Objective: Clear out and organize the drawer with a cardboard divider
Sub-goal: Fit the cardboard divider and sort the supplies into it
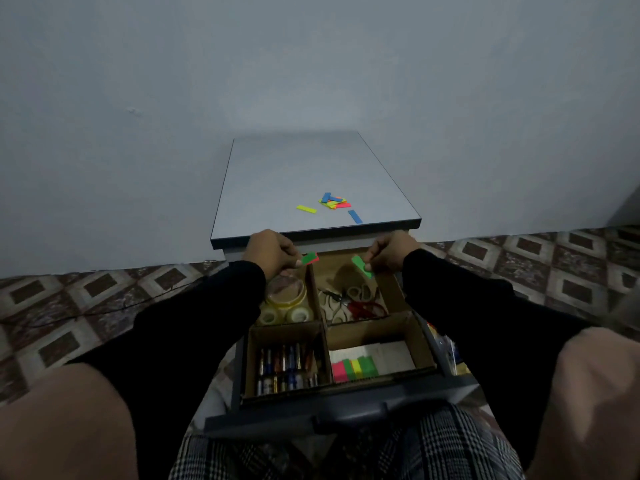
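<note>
I see drawer pulled out toward me, divider splitting it into four cells. Left hand pinches green-red tab over far left cell; right hand pinches green tab over far right cell. Both hands just below cabinet top front edge. Loose tabs on top, open surface around them. Tape rolls far left, scissors far right, batteries near left, sticky notes near right.
</note>
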Demonstrator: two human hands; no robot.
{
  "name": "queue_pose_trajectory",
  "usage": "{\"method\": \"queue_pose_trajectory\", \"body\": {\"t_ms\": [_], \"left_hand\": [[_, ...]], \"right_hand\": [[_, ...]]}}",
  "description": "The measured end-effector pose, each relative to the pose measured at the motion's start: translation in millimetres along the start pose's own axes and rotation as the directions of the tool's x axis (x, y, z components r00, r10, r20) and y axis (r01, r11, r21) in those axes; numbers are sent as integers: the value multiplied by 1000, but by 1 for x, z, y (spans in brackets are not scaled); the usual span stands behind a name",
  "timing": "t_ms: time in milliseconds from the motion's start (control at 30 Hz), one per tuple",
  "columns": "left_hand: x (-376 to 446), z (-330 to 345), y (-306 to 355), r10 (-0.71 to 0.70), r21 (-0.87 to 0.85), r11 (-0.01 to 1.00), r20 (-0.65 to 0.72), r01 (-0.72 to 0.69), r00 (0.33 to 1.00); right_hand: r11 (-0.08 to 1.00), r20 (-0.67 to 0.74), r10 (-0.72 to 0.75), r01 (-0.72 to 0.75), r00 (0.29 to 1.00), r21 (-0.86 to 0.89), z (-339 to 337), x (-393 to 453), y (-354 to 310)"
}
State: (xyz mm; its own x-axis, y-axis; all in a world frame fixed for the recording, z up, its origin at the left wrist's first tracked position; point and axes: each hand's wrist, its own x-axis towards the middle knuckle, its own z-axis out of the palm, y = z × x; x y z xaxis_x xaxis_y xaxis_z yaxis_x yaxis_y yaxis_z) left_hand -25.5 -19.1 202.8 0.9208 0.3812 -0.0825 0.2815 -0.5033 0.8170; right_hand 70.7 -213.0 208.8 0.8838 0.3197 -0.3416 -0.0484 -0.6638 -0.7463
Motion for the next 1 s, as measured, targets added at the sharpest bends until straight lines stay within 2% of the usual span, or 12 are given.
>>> {"method": "queue_pose_trajectory", "body": {"t_ms": [167,333,400,500,633,800,1000], "left_hand": [[-20,11,-17,-2,5,1000,55,2,998],[-39,23,-32,-23,-162,986,89,38,996],[-46,25,-37,-17,-213,976,106,40,994],[-51,26,-50,-46,-156,986,97,61,994],[-50,26,-67,-89,-75,992,123,99,988],[-52,32,-69,-150,-151,974,138,171,979],[-58,51,-67,-160,-224,955,165,195,973]], "right_hand": [[990,66,65,-56,996,-130,25,-12,48],[950,76,189,-163,979,-268,53,-14,91],[933,65,177,-147,982,-328,59,-14,102],[927,64,157,-124,986,-354,62,-16,112],[921,39,189,-164,981,-354,66,-14,123],[900,37,193,-162,980,-404,72,-10,127],[883,15,219,-192,976,-429,76,-13,129]]}}
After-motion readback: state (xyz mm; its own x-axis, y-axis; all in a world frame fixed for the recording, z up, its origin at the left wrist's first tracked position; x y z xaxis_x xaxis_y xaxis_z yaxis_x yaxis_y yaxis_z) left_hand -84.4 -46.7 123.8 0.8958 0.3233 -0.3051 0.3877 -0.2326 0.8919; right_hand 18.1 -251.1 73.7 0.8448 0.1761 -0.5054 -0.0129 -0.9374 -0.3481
